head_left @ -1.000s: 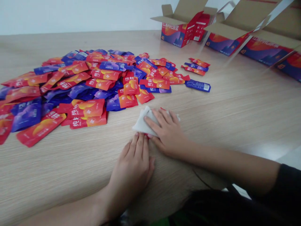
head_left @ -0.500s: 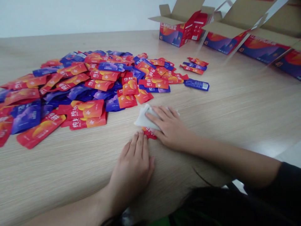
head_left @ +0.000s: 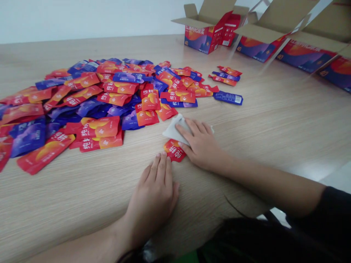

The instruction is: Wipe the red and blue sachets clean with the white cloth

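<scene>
A red and orange pouch point(head_left: 176, 150) with white lettering lies on the wooden table, partly covered. Over its upper part is a folded white cloth point(head_left: 175, 128), pressed under the fingers of my right hand point(head_left: 204, 144). The thumb of that hand rests by the pouch's right side. My left hand point(head_left: 155, 186) lies palm down on the table, fingers stretched out, its fingertips at the pouch's lower left edge. A large pile of red and blue pouches point(head_left: 117, 87) spreads out beyond my hands to the left.
Several loose pouches lie right of the pile, among them a blue one point(head_left: 228, 98) with its label side up. At the back right stand printed cardboard boxes point(head_left: 199, 38) with raised flaps, more of them reaching the right edge. A pale wall point(head_left: 82, 18) rises behind the table.
My right hand and the white cloth have shifted slightly up and to the right, so more of the pouch shows. My left hand has stayed nearly still.
</scene>
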The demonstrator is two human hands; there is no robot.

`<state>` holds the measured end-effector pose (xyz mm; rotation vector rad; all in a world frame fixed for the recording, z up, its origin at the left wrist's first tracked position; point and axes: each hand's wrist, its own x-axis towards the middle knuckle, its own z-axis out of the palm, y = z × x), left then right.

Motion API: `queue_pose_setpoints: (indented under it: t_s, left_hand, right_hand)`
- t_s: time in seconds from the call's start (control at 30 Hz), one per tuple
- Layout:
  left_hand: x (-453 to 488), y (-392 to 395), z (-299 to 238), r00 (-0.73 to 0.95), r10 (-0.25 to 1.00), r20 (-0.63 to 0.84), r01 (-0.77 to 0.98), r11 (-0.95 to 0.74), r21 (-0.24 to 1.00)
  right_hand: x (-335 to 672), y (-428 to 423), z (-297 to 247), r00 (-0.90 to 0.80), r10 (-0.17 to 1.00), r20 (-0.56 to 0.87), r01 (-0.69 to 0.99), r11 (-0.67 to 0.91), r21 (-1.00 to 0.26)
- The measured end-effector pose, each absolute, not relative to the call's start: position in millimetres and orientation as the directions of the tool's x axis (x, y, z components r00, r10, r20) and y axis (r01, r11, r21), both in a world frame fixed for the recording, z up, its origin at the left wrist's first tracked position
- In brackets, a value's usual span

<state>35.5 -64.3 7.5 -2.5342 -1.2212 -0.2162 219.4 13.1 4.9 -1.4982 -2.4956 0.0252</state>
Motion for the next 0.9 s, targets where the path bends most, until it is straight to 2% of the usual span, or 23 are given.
queue_pose_setpoints:
  t_s: [0.13,0.2,0.27,0.33,0.5,0.57,0.63,0.7,0.83,0.9]
  left_hand:
    - [35,-64,8,0.621,0.746,0.24,0.784,-0.583,-0.213]
    - [35,-64,7,0.622,0.742,0.249,0.783,-0.586,-0.21]
    - [35,-65,7,0.623,0.735,0.268,0.782,-0.586,-0.21]
    - [35,-64,6,0.621,0.733,0.276,0.784,-0.585,-0.21]
    - [35,-64,7,0.619,0.74,0.263,0.785,-0.583,-0.208]
    - [35,-64,7,0.62,0.738,0.268,0.785,-0.584,-0.207]
    - [35,-64,6,0.62,0.734,0.276,0.784,-0.584,-0.209]
    - [35,-64,6,0.624,0.73,0.278,0.781,-0.587,-0.214]
    - [35,-64,6,0.627,0.729,0.273,0.779,-0.591,-0.211]
    - [35,-64,6,0.623,0.734,0.272,0.782,-0.588,-0.206]
  right_hand:
    - [215,6,5,-0.649,0.741,0.173,0.728,0.671,-0.139]
    - [218,11,4,-0.588,0.791,0.169,0.778,0.61,-0.148]
    - [223,17,4,-0.459,0.871,0.173,0.862,0.484,-0.152]
    - [224,18,5,-0.404,0.897,0.178,0.89,0.431,-0.152]
    - [216,6,5,-0.636,0.752,0.172,0.74,0.658,-0.14]
    - [219,9,5,-0.593,0.785,0.178,0.774,0.617,-0.143]
    - [222,14,4,-0.464,0.866,0.189,0.858,0.492,-0.149]
    - [222,15,4,-0.396,0.898,0.194,0.893,0.425,-0.148]
    - [215,6,4,-0.591,0.784,0.189,0.775,0.617,-0.137]
    - [215,6,3,-0.616,0.767,0.178,0.755,0.64,-0.144]
